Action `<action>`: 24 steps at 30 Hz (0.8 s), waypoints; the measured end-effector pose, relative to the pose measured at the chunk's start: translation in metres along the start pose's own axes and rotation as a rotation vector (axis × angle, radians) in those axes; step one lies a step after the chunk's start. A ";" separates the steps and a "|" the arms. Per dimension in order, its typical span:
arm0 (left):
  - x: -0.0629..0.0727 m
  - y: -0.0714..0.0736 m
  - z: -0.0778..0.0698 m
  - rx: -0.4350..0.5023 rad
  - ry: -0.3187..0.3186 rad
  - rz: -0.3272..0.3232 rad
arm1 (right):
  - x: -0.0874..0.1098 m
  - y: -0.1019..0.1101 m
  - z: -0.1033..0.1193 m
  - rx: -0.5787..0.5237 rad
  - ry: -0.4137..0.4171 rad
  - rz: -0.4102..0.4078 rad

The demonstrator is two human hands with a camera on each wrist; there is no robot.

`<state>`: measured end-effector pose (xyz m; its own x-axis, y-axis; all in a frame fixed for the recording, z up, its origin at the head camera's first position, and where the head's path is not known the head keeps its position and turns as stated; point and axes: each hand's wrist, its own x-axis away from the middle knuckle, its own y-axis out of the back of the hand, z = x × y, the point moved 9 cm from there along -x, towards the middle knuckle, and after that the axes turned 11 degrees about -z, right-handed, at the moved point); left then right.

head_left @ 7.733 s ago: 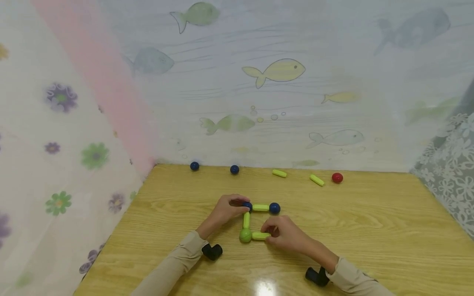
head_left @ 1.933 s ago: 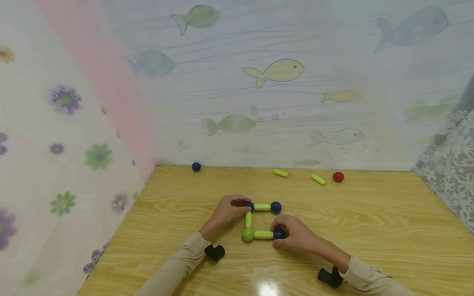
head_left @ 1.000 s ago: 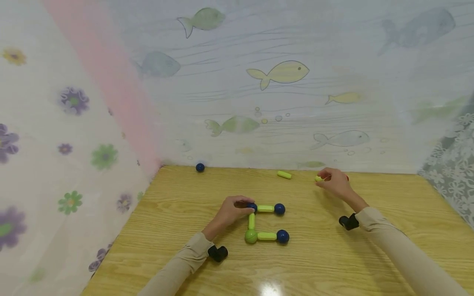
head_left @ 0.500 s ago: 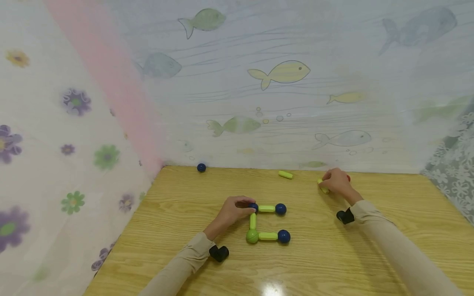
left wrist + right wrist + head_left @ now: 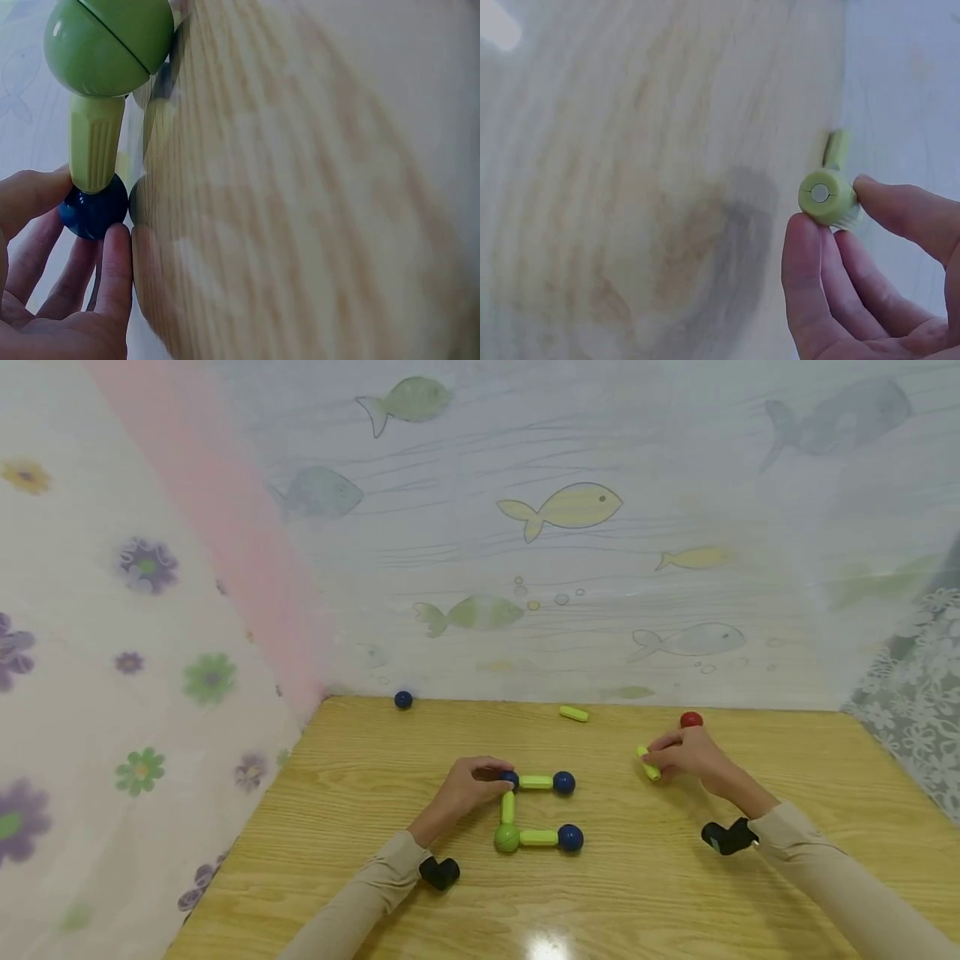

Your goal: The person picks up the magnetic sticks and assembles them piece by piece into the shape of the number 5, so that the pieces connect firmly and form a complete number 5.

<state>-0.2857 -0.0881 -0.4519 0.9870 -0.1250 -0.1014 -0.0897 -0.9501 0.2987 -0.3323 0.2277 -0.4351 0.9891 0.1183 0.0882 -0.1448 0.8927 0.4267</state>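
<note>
On the wooden table a C-shaped build of magnetic rods and balls lies flat. My left hand (image 5: 467, 789) pinches the blue ball (image 5: 94, 208) at its far left corner between thumb and fingers. From that ball one yellow-green rod (image 5: 536, 782) runs right to a second blue ball (image 5: 564, 782). Another rod (image 5: 96, 142) leads to the green ball (image 5: 507, 837) nearer me, from which a rod (image 5: 538, 837) reaches a further blue ball (image 5: 570, 837). Away to the right, my right hand (image 5: 693, 756) pinches a loose yellow-green magnetic rod (image 5: 826, 196), its round metal-centred end showing in the right wrist view.
Along the table's back edge are a blue ball (image 5: 403, 700), a yellow-green rod (image 5: 573, 714) and a red ball (image 5: 692, 719) just behind my right hand. A fish-patterned cloth (image 5: 450, 552) hangs behind the table (image 5: 637, 893). Black wrist cameras (image 5: 439, 873) sit under both cuffs.
My right hand has put a blue ball on the near rod's end, gone to the back, and picked up a rod, now drawn slightly toward me. The left hand keeps its hold on the corner ball.
</note>
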 end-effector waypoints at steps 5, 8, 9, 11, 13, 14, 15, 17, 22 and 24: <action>0.000 0.001 0.004 0.014 0.012 -0.006 | 0.016 -0.006 -0.004 -0.027 -0.057 0.003; -0.004 -0.001 0.015 0.017 0.017 -0.006 | 0.025 -0.009 -0.006 -0.053 -0.091 0.003; -0.004 -0.001 0.016 0.020 0.018 -0.005 | 0.027 -0.010 -0.006 -0.065 -0.095 0.005; -0.004 -0.001 0.016 0.015 0.023 -0.006 | 0.033 -0.013 -0.006 -0.091 -0.096 0.013; -0.004 -0.001 0.016 0.010 0.026 -0.009 | 0.038 -0.016 -0.005 -0.116 -0.099 0.022; -0.004 -0.001 0.016 0.010 0.026 -0.009 | 0.040 -0.018 -0.005 -0.125 -0.103 0.024; -0.003 -0.001 0.014 0.007 0.023 -0.009 | 0.043 -0.020 -0.005 -0.136 -0.108 0.027; -0.001 -0.001 0.008 0.008 0.018 -0.004 | 0.048 -0.024 -0.005 -0.153 -0.115 0.035; 0.006 0.001 -0.012 0.002 -0.001 0.008 | 0.062 -0.037 -0.002 -0.182 -0.118 0.067; 0.008 0.002 -0.017 0.002 -0.009 0.010 | 0.067 -0.044 -0.001 -0.199 -0.122 0.086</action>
<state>-0.2760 -0.0859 -0.4362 0.9848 -0.1369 -0.1071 -0.0995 -0.9493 0.2982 -0.2597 0.1968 -0.4486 0.9609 0.1550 0.2293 -0.2079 0.9511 0.2283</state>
